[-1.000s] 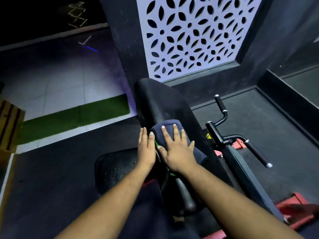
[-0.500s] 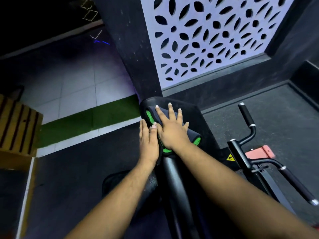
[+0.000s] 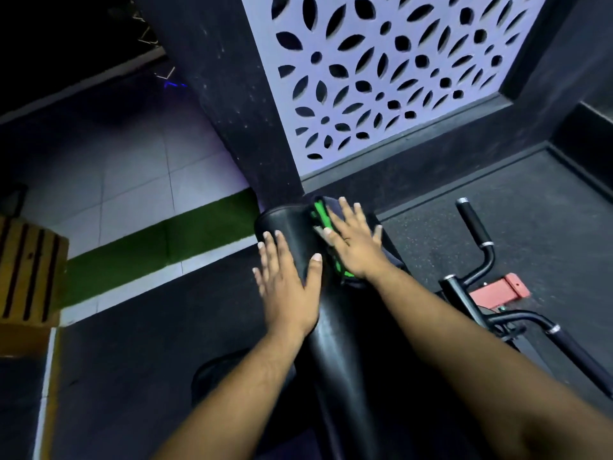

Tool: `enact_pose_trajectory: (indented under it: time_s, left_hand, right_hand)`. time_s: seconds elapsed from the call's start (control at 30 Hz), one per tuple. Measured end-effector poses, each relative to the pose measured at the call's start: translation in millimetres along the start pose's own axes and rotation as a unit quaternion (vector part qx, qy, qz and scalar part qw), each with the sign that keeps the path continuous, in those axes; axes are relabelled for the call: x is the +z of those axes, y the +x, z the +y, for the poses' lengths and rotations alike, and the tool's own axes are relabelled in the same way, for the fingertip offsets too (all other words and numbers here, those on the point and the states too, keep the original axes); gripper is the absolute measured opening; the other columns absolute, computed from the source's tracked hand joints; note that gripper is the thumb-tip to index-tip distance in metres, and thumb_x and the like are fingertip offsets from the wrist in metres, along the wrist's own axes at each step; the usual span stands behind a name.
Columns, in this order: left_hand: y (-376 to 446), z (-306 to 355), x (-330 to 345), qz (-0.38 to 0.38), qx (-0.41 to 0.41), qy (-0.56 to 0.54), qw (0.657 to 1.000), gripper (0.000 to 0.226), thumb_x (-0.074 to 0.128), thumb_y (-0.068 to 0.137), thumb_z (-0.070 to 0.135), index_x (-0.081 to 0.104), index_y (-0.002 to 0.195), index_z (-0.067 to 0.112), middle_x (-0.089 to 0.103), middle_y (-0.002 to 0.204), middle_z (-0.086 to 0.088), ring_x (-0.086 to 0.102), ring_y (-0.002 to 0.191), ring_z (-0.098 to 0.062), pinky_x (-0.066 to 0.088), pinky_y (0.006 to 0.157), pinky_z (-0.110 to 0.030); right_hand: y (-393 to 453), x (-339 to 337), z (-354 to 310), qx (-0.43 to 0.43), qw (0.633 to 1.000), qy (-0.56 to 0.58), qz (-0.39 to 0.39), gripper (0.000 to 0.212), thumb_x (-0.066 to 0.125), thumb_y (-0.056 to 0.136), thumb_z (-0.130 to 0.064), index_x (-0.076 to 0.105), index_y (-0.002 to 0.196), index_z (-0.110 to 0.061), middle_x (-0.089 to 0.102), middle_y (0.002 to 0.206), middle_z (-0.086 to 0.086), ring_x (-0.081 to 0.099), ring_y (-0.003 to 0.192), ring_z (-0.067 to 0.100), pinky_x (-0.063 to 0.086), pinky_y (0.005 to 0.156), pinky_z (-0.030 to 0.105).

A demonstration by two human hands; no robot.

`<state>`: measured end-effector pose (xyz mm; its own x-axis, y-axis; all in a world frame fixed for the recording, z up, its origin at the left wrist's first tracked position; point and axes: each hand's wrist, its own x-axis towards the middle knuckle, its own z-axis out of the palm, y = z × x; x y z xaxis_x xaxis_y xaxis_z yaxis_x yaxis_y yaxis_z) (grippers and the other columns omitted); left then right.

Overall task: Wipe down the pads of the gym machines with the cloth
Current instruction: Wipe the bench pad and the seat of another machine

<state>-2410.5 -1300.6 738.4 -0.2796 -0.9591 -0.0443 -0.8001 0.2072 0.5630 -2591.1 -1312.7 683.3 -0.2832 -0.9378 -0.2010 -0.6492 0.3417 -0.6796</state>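
Note:
A long black back pad (image 3: 335, 333) of a gym machine runs from the lower middle up to its rounded top end. My right hand (image 3: 353, 242) lies flat with spread fingers on a dark cloth with green trim (image 3: 321, 212), pressing it onto the top right of the pad. My left hand (image 3: 287, 280) rests flat on the pad's left side, just below the top, fingers straight. A second black pad (image 3: 212, 373), the seat, shows low on the left, partly hidden by my left forearm.
Black machine handles (image 3: 474, 227) and a frame bar (image 3: 524, 318) stand to the right, with a red plate (image 3: 501, 288) on the rubber floor. A dark pillar (image 3: 232, 104) and a white patterned screen (image 3: 381, 71) rise behind. A wooden box (image 3: 28, 270) sits at left.
My right hand has slid the cloth up the pad to its top end. My left hand has shifted left on the pad with its fingers spread. The view has tilted closer over the pad.

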Motion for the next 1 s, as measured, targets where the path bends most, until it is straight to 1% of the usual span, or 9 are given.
enact_pose_trajectory:
  time_s: [0.1, 0.17, 0.37, 0.47, 0.53, 0.63, 0.77, 0.9, 1.0]
  left_hand:
    - [1, -3, -1, -0.001, 0.013, 0.032, 0.999, 0.087, 0.016, 0.09, 0.074, 0.001, 0.163, 0.029, -0.016, 0.17, 0.007, -0.018, 0.155, -0.009, -0.009, 0.127, -0.04]
    - [3, -2, 0, -0.007, 0.01, 0.037, 0.999, 0.086, 0.017, 0.09, 0.073, 0.006, 0.163, 0.03, -0.016, 0.17, 0.006, -0.018, 0.155, -0.01, -0.007, 0.127, -0.041]
    - [3, 0, 0, -0.007, 0.01, 0.04, 0.999, 0.085, 0.021, 0.091, 0.072, 0.008, 0.163, 0.03, -0.015, 0.17, 0.006, -0.016, 0.156, -0.011, -0.002, 0.128, -0.044]
    - [2, 0, -1, -0.006, 0.01, 0.035, 0.999, 0.085, 0.022, 0.091, 0.072, 0.008, 0.163, 0.03, -0.015, 0.17, 0.006, -0.016, 0.156, -0.011, -0.002, 0.128, -0.043]
    - [3, 0, -1, -0.005, 0.011, 0.032, 0.999, 0.085, 0.023, 0.09, 0.072, 0.008, 0.163, 0.03, -0.015, 0.17, 0.008, -0.016, 0.156, -0.01, -0.001, 0.128, -0.043]
    - [3, -1, 0, -0.003, 0.01, 0.023, 1.0, 0.084, 0.023, 0.09, 0.072, 0.008, 0.163, 0.031, -0.015, 0.17, 0.009, -0.016, 0.155, -0.009, -0.001, 0.128, -0.043]
    - [4, -2, 1, -0.001, 0.014, 0.026, 1.0, 0.082, 0.024, 0.092, 0.07, 0.009, 0.163, 0.031, -0.013, 0.17, 0.008, -0.016, 0.156, -0.009, 0.001, 0.129, -0.044]
    - [5, -2, 1, 0.005, 0.014, 0.02, 1.0, 0.083, 0.022, 0.091, 0.07, 0.011, 0.163, 0.031, -0.012, 0.171, 0.006, -0.014, 0.156, -0.01, 0.001, 0.129, -0.043]
    - [3, -3, 0, 0.002, 0.016, 0.025, 1.0, 0.083, 0.022, 0.091, 0.07, 0.01, 0.163, 0.031, -0.013, 0.171, 0.007, -0.014, 0.156, -0.01, 0.001, 0.129, -0.043]
  right_hand:
    - [16, -5, 49, 0.139, 0.99, -0.009, -0.012, 0.058, 0.025, 0.104, -0.064, 0.014, 0.158, -0.049, -0.014, 0.169, -0.018, -0.015, 0.156, 0.015, -0.004, 0.115, 0.076]
    - [19, -3, 55, 0.178, 0.984, 0.006, -0.019, 0.06, 0.025, 0.103, -0.065, 0.012, 0.159, -0.048, -0.013, 0.169, -0.016, -0.015, 0.156, 0.016, 0.0, 0.116, 0.075]
    - [-40, 0, 37, 0.112, 0.991, 0.038, -0.069, 0.059, 0.033, 0.106, -0.055, 0.008, 0.159, -0.051, -0.009, 0.17, -0.015, -0.012, 0.156, 0.011, 0.0, 0.122, 0.056]
    - [-66, 5, 51, 0.103, 0.991, 0.03, -0.079, 0.059, 0.034, 0.104, -0.061, 0.008, 0.157, -0.055, -0.009, 0.168, -0.02, -0.011, 0.156, 0.009, -0.005, 0.121, 0.062]
    - [-47, 2, 53, 0.112, 0.99, 0.02, -0.079, 0.062, 0.031, 0.101, -0.068, 0.005, 0.156, -0.056, -0.013, 0.167, -0.022, -0.015, 0.155, 0.009, -0.009, 0.114, 0.071]
    - [4, -5, 49, 0.13, 0.989, 0.058, -0.041, 0.065, 0.03, 0.097, -0.076, 0.007, 0.155, -0.058, -0.013, 0.168, -0.021, -0.016, 0.156, 0.014, -0.004, 0.111, 0.079]
    - [28, -7, 33, 0.176, 0.981, 0.082, -0.012, 0.058, 0.029, 0.102, -0.066, 0.015, 0.157, -0.054, -0.001, 0.171, -0.013, -0.006, 0.157, 0.018, 0.003, 0.117, 0.068]
    - [-24, 3, 7, 0.071, 0.99, 0.115, -0.036, 0.052, 0.034, 0.107, -0.048, 0.017, 0.155, -0.058, -0.001, 0.17, -0.018, -0.003, 0.157, 0.009, 0.004, 0.12, 0.057]
    - [-31, 2, 35, 0.004, 0.997, 0.057, -0.045, 0.054, 0.032, 0.106, -0.053, 0.008, 0.154, -0.06, -0.004, 0.169, -0.022, -0.004, 0.156, 0.007, 0.0, 0.119, 0.063]
